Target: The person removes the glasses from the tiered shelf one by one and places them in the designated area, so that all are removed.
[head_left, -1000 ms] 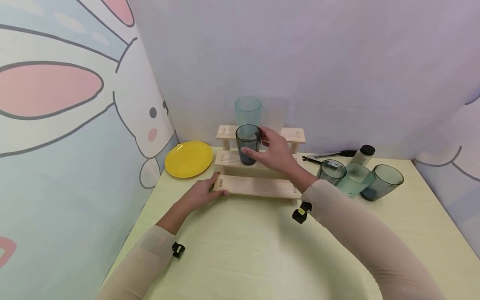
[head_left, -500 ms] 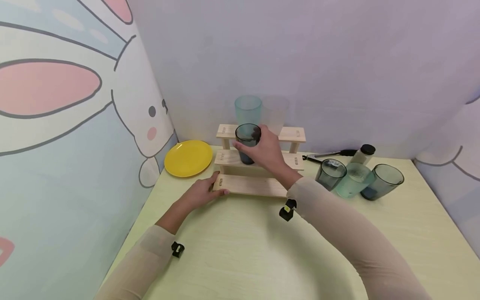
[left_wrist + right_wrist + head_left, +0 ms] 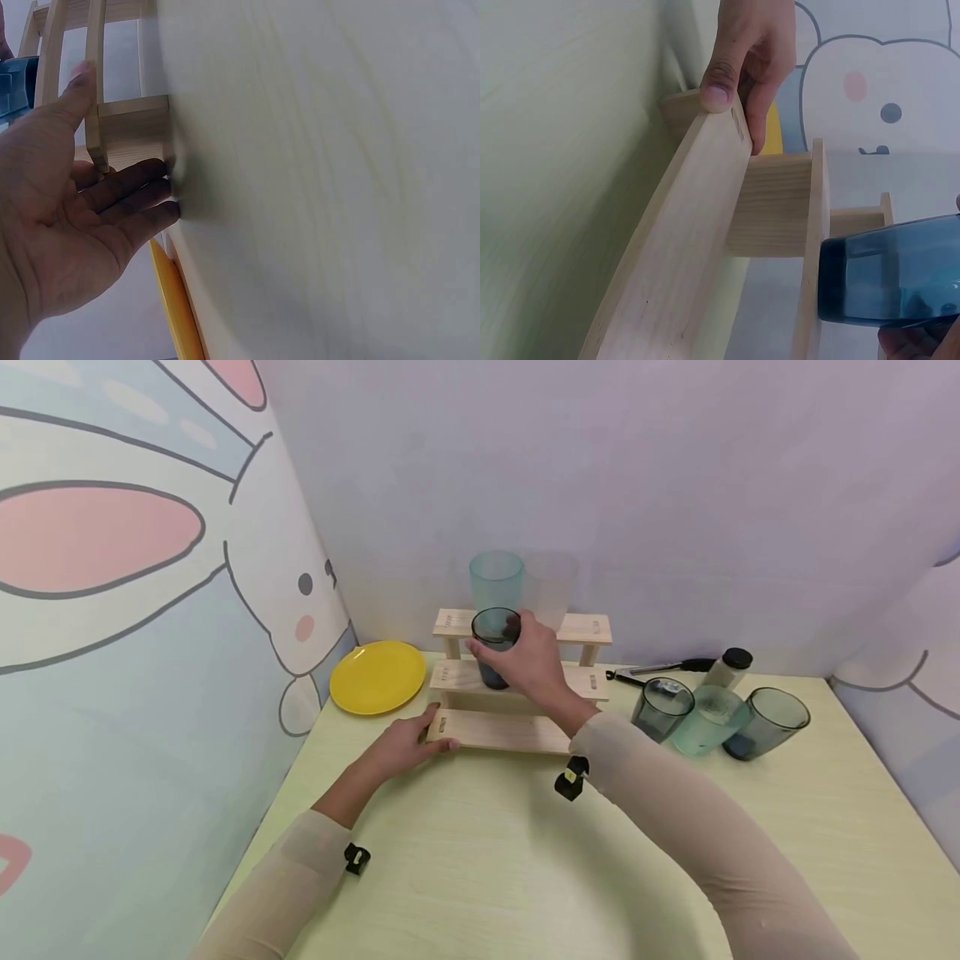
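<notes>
A three-step wooden shelf (image 3: 510,732) stands against the back wall. My left hand (image 3: 397,747) grips the left end of its lowest board, thumb at the front edge and fingers behind, as the right wrist view shows. A dark blue-grey tumbler (image 3: 493,672) stands upright on the middle board, left of centre; its base meets the board (image 3: 812,247). My right hand (image 3: 536,664) holds this tumbler from the right, thumb across its front and fingers at the far side. Behind it, on the top board, are a pale teal tumbler (image 3: 495,572) and a clear tumbler (image 3: 558,581).
A yellow plate (image 3: 377,677) lies left of the shelf. To the right are two grey tumblers (image 3: 652,714) (image 3: 765,727), a green tumbler (image 3: 708,727), a black-capped bottle (image 3: 727,670) and a black-handled utensil (image 3: 697,665). Walls border the table at back and sides.
My right hand and forearm have shifted left, and the thumb has moved further across the tumbler's front. The tumbler, shelf and left hand have stayed in place.
</notes>
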`<state>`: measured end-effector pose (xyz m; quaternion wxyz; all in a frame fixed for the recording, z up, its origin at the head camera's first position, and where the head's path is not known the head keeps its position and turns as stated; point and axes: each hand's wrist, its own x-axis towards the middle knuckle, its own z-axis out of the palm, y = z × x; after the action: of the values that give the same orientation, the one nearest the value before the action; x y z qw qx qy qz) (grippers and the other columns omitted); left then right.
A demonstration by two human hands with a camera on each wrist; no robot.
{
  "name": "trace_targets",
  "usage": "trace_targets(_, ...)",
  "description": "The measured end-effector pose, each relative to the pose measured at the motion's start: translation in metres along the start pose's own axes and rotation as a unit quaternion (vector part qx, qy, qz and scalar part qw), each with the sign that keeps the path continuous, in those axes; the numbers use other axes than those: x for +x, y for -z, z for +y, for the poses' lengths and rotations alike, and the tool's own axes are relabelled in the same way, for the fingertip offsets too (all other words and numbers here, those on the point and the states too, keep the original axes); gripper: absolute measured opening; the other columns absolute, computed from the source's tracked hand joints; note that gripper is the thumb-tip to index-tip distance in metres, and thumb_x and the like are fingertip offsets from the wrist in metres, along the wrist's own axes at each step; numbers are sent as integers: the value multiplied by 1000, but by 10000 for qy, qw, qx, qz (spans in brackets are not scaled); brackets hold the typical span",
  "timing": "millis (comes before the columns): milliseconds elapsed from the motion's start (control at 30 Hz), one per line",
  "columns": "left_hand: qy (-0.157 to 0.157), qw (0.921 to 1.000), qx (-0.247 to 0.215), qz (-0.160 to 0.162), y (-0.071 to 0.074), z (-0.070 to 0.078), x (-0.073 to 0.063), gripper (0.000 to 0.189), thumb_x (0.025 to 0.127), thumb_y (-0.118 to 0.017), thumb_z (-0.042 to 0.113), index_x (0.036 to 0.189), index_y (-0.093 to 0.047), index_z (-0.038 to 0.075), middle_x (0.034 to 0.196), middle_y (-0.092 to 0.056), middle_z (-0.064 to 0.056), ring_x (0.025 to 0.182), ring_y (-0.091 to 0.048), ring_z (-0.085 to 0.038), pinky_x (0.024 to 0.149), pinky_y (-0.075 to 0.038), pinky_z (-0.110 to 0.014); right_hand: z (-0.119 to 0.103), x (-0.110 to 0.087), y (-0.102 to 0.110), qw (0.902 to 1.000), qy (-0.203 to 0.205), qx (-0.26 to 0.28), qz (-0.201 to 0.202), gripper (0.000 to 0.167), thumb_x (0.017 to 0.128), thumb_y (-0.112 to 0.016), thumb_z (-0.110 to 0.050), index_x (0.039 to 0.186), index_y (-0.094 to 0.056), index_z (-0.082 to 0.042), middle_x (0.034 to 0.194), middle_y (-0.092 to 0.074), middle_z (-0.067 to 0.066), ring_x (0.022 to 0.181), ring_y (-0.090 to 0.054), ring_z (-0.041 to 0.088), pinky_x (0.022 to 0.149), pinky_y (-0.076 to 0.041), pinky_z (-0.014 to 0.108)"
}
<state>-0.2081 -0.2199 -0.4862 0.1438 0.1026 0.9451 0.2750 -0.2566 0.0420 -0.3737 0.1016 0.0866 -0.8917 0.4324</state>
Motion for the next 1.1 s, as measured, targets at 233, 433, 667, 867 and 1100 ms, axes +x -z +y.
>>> trace_targets(233, -30, 10000, 62, 2, 1, 1, 2, 111, 97, -65, 80, 177, -28, 14, 168, -52, -23, 140, -64, -36, 118, -52, -58, 5, -1, 5, 9995, 284, 88, 103, 82, 90, -87, -63, 140, -62, -3, 128, -74, 18, 119, -71, 36, 99, -62, 54)
trace_targets(433, 34, 10000, 74, -30, 1, 0, 3, 112, 96, -65, 81, 177, -27, 14, 167, -54, -23, 134, -66, -32, 116, -54, -57, 10, -3, 10, 9983, 523, 175, 171, 78, 89, -90, -60, 137, -65, -3, 126, -76, 16, 117, -73, 34, 98, -62, 53)
trace_targets(667, -79, 9999, 82, 2, 2, 4, -1, 110, 98, -67, 77, 177, -27, 11, 166, -54, -24, 135, -66, -33, 116, -54, -57, 10, -9, 23, 9974, 650, 303, 62, 76, 89, -90, -58, 137, -66, -5, 126, -76, 14, 116, -72, 32, 95, -62, 53)
trace_targets(867, -68, 9999, 82, -3, 2, 2, -1, 112, 98, -65, 79, 177, -26, 11, 166, -53, -26, 140, -65, -37, 116, -54, -58, 15, -17, 33, 9971, 719, 229, -81, 74, 90, -89, -57, 140, -65, -8, 126, -76, 12, 115, -73, 31, 91, -63, 52)
trace_targets(1100, -39, 10000, 85, 5, 2, 0, 0, 113, 97, -66, 79, 177, -25, 9, 167, -51, -27, 139, -64, -36, 117, -53, -57, 21, -28, 48, 9975, 676, 102, -180, 71, 90, -90, -54, 138, -66, -8, 126, -77, 13, 114, -73, 31, 89, -62, 53)
